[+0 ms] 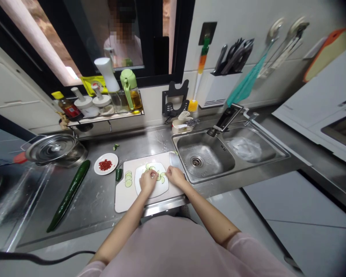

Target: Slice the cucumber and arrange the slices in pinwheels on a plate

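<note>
Some cucumber slices (162, 179) lie on the white plate (160, 189) between the curled left hand (148, 182) and right hand (175, 176), whose grips cannot be told, while a row of slices (128, 179) and a stub (119, 175) remain on the cutting board (123, 199).

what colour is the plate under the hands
The plate is white; it shows best in the head view, the only one here.

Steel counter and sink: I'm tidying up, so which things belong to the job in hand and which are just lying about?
The job:
cucumber slices
cucumber chunk
square white plate
cutting board

Possibly just lying about:
lidded pot
clear plastic bag
whole cucumber
small round plate
red pieces
</note>
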The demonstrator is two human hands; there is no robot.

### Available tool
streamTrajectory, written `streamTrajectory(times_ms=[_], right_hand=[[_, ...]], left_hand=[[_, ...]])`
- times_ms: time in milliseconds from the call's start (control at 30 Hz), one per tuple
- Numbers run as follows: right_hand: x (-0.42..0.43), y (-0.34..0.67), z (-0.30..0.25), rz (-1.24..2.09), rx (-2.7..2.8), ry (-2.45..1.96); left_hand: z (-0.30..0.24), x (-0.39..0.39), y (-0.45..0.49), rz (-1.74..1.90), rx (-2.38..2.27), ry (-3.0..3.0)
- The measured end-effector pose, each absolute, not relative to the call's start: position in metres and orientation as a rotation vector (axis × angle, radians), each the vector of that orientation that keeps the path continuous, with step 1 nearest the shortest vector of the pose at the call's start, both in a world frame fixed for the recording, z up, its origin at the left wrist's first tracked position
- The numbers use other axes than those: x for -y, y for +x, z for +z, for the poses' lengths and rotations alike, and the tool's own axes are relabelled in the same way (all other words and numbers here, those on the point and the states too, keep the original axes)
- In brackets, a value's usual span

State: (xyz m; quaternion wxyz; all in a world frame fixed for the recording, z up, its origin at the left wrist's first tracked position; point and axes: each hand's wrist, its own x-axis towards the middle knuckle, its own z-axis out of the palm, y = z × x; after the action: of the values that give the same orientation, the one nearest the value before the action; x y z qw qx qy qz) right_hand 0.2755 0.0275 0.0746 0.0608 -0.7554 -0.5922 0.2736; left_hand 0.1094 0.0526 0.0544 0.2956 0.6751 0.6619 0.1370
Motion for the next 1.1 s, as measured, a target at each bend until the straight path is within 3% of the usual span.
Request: streamTrajectory(times_ms=[200,833,1100], right_hand=[[-0.012,0.272,0.069,0.851,1.784,-2.306],[-0.006,0.271,0.066,0.751,1.673,-2.24],[-0.001,0.281,0.069,0.709,1.593,-2.033]], left_hand=[[0.052,-0.047,0.082,0.618,-1.825,1.548],[0.036,-0.023,0.01,0.917,-2.05,1.231],[0.036,-0.014,-0.003,0.749,-2.29,1.263]])
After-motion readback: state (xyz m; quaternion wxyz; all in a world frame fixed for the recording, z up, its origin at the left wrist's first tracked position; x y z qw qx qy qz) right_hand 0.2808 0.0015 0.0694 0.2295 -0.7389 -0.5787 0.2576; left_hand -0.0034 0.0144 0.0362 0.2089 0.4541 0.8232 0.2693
